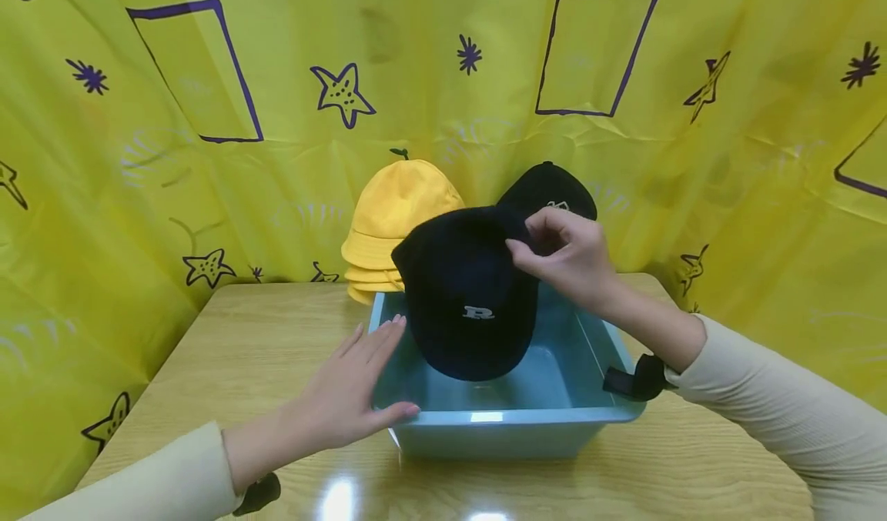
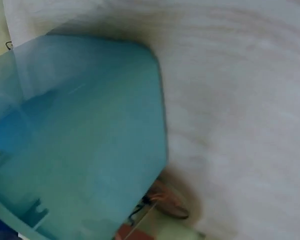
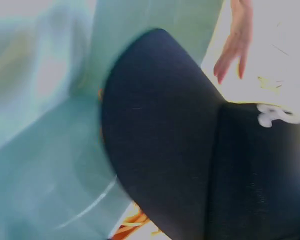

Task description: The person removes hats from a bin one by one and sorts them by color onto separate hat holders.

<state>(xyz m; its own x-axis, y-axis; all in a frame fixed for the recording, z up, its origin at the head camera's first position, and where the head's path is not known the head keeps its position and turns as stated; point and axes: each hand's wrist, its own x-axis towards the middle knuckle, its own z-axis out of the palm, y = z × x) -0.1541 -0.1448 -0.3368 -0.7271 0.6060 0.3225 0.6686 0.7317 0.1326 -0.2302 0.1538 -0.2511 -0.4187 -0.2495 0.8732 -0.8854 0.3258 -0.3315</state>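
Observation:
A black baseball cap (image 1: 478, 275) with a pale letter on its front hangs, brim down, over a blue plastic bin (image 1: 495, 436). My right hand (image 1: 571, 259) pinches the cap's upper right edge between thumb and fingers. Its broad dark brim (image 3: 160, 130) fills much of the right wrist view. Beside the bin's left rim, my left hand (image 1: 346, 390) lies flat with straight fingers; whether it touches the rim I cannot tell. The left wrist view shows the blurred bin side (image 2: 95, 125) but no fingers.
Behind the bin, stacked yellow bucket hats (image 1: 402, 213) stand at left, the top one bearing a small green sprout. Another black cap (image 1: 550, 186) is at back right. A yellow patterned curtain (image 1: 430, 36) hangs behind the wooden table (image 1: 277, 336).

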